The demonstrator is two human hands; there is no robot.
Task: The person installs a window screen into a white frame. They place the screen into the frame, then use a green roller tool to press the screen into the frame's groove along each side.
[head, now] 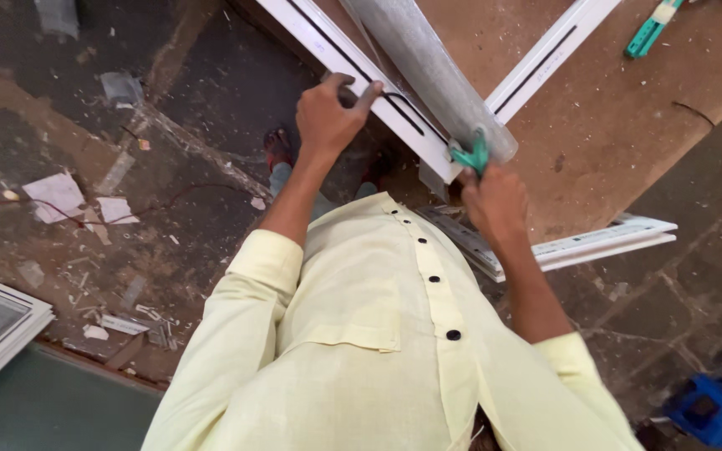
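Head view: our two hands work at the white frame's corner on the brown worktop (pixel 612 125).

Our left hand (pixel 327 117) curls shut over the white frame (pixel 361 63); our right hand (pixel 495 200) clamps the green tool (pixel 471 156) against the grey mesh roll (pixel 428 58). We judge the tool could slip and tear the mesh if pushed askew.

left hand (pixel 327 113): reaching far, fingers curled in a grip, knuckles up
right hand (pixel 495 200): nearer, closed in a fist
arms: both stretched forward, pale sleeves pushed up the forearms
wrists: straight
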